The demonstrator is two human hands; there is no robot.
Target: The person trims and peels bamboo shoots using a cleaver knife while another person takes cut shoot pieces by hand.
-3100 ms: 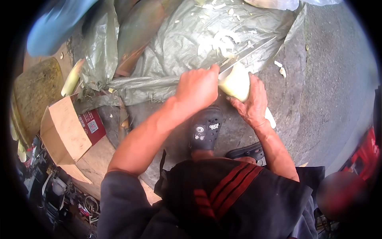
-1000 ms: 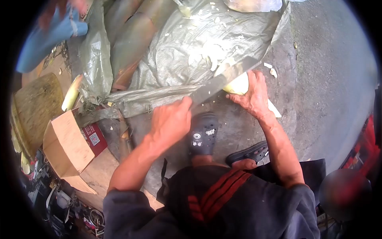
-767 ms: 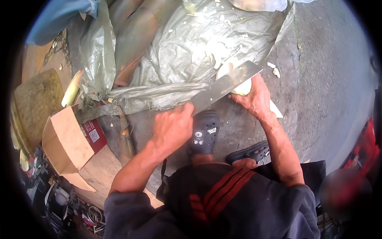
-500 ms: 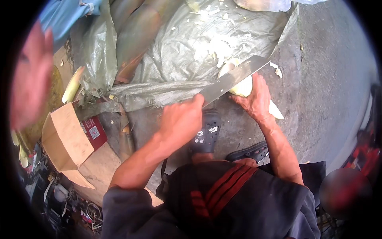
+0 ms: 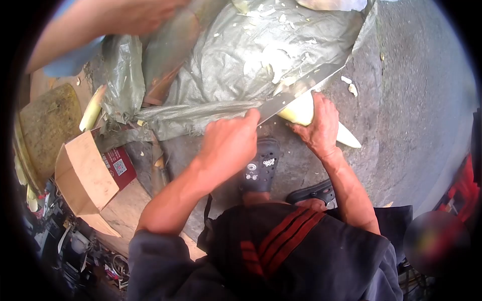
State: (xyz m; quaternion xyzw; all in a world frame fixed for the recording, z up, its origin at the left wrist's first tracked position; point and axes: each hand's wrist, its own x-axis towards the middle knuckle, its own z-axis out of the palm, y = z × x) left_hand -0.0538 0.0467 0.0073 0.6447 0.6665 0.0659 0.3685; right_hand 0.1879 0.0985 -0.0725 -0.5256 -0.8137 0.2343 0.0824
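Note:
My left hand (image 5: 228,143) is closed round the handle of a large knife (image 5: 296,95) with a broad grey blade. The blade slants up to the right, across the upper end of a pale peeled bamboo shoot (image 5: 299,111); whether it is cutting in, I cannot tell. My right hand (image 5: 324,123) grips the shoot round its middle, close below the blade. The shoot's pointed tip (image 5: 349,136) sticks out beyond this hand at lower right. White pieces (image 5: 276,60) lie on a grey-green woven plastic sheet (image 5: 216,75) in front of the shoot.
A co-worker's hand (image 5: 145,12) reaches in from upper left, over brown unpeeled shoots (image 5: 173,50). An open cardboard box (image 5: 90,175) and a pale yellowish shoot (image 5: 93,109) are at left. My feet in dark clogs (image 5: 261,165) stand just below the knife.
The co-worker's hand has moved from the left edge to the top, over the brown shoots. My knife has tilted and shifted slightly, and the shoot has turned a little in my right hand.

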